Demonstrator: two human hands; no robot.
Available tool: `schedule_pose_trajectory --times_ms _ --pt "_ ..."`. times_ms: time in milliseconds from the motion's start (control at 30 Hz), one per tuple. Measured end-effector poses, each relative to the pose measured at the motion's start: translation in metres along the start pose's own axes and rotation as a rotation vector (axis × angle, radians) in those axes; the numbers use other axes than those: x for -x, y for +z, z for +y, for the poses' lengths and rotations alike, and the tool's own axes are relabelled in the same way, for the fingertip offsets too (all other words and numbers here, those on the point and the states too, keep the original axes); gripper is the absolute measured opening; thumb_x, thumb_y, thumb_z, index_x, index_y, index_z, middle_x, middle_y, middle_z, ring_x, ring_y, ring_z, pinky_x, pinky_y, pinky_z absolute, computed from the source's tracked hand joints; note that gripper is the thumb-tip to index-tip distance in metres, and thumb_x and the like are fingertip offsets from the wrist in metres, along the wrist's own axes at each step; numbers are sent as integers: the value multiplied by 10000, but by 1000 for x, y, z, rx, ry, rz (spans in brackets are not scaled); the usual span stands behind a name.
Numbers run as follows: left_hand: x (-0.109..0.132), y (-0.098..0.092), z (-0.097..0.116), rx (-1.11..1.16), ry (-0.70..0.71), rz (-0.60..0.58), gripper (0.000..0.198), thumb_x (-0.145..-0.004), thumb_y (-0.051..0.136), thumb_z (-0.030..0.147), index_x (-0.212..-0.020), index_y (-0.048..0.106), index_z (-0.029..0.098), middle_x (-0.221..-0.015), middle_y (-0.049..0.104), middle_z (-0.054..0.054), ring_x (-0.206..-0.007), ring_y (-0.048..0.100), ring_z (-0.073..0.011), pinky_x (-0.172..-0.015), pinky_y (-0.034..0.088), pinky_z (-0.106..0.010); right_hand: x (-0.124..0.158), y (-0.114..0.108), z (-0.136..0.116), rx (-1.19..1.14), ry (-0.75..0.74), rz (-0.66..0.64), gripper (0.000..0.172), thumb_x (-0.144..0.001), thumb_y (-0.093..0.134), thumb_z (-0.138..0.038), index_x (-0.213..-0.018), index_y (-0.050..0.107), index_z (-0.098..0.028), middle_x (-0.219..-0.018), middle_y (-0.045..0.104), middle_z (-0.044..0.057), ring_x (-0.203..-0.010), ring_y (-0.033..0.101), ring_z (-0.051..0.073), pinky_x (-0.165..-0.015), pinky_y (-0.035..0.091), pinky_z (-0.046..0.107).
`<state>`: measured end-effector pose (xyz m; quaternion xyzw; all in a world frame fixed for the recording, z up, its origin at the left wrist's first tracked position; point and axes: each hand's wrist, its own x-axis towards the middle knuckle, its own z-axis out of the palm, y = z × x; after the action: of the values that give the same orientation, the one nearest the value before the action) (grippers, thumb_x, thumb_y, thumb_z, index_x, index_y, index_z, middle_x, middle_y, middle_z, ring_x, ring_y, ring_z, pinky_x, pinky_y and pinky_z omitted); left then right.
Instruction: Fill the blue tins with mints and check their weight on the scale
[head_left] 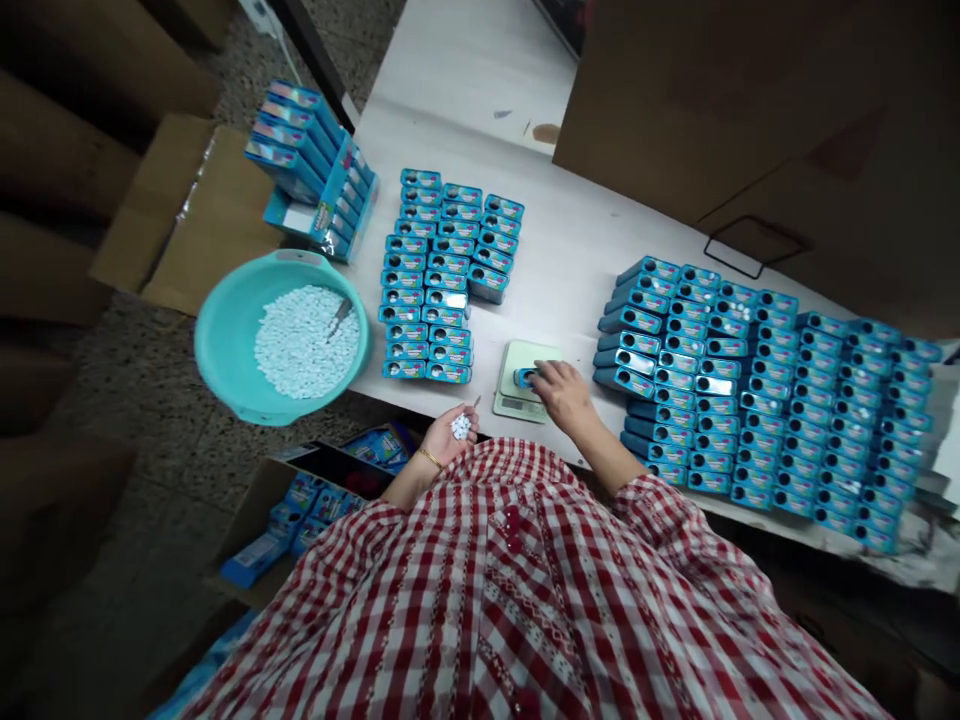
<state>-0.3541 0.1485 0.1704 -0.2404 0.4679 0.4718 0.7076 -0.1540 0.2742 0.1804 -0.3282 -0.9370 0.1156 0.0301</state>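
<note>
My left hand is cupped palm up at the table's front edge, holding small white pellets and a thin metal utensil whose tip sticks out. My right hand is over a pale green scale, its fingers on a small blue container that sits on the scale's plate. To the left, a turquoise basin holds a heap of white pellets with a metal scoop resting in it. Rows of blue containers stand between basin and scale.
A large block of blue containers fills the table's right side. Stacked blue boxes stand behind the basin. A big cardboard box is at the back right. An open carton with blue packs lies below the table's left edge.
</note>
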Motion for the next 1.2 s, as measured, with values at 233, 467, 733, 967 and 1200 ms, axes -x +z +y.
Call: schedule_pose_trajectory --times_ms 233,467,733,967,1200 --pt "0 -10 7 141 35 83 273 -867 388 143 -678 580 98 -627 612 -70 -588 600 -116 -543 500 -210 62 6 43 -359 439 373 287 -857 471 -361 -1042 624 -204 -1015 646 91 -967 581 216 -867 462 406" --pt "-5 -7 5 166 66 33 246 -855 416 162 -709 601 93 -726 664 -112 -702 645 -159 -622 531 -255 68 21 37 -476 473 373 301 -804 549 -372 -1036 620 -193 -946 651 82 -845 604 196 -805 495 377" --pt "-1 -10 2 160 63 45 264 -861 398 176 -718 604 93 -748 675 -119 -709 651 -161 -634 529 -261 54 34 38 -543 454 322 351 -778 579 -336 -1100 581 -197 -1004 634 87 -871 603 207 -805 492 399" --pt "-1 -10 1 172 69 41 243 -853 411 181 -742 610 97 -769 679 -123 -742 650 -168 -652 526 -272 46 33 36 -564 428 260 506 -733 624 -341 -1204 492 -212 -1145 566 105 -989 554 231 -852 470 421" --pt "-5 -5 -3 165 43 17 212 -840 428 173 -774 616 100 -768 679 -117 -761 648 -170 -681 519 -284 29 48 39 -715 400 168 516 -740 600 -376 -1209 478 -199 -1200 554 104 -1023 553 230 -859 464 394"
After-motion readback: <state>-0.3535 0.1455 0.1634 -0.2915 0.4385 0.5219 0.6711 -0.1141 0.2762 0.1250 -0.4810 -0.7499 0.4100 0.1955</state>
